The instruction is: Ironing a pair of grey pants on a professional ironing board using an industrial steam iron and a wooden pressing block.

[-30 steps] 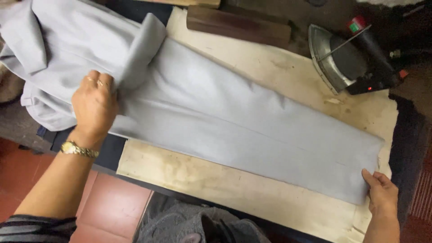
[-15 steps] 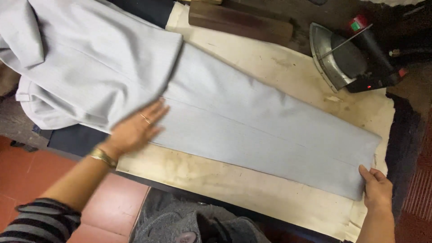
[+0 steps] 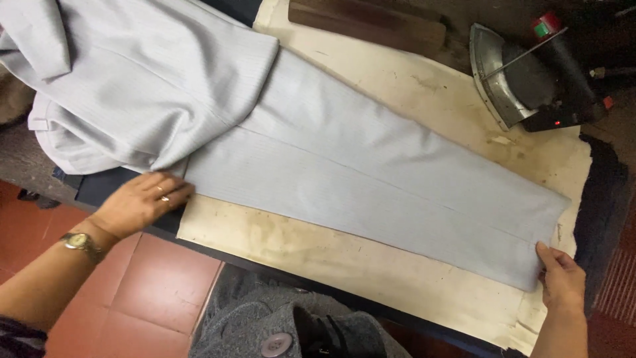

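Lying flat along a stained cream ironing pad (image 3: 344,255), a pair of pale grey trousers (image 3: 371,179) is held at both ends by a person's two hands. The left hand (image 3: 142,202) is laid palm down with the fingers close together and stretched forward, the fingertips (image 3: 180,192) resting at the near edge of the cloth where the straight leg meets the bunched upper part; whether the cloth is nipped or only pressed there cannot be told. A ring is worn on one finger, and a gold wristwatch (image 3: 79,244) is seen just behind the hand on the wrist. Beyond this hand the waist part of the trousers is heaped in loose folds. The right hand (image 3: 562,278) is set at the far hem corner, the thumb lying on top of the fabric and the fingers curled under the edge, so the hem appears to be pinched. Well beyond the right hand, past the cloth, an iron (image 3: 517,83) is stood on its side, and a dark wooden block (image 3: 368,23) is lying further along to its left. Below the pad's near edge, between the two arms, grey clothing with a button (image 3: 271,343) is seen over a red tiled floor (image 3: 149,292).
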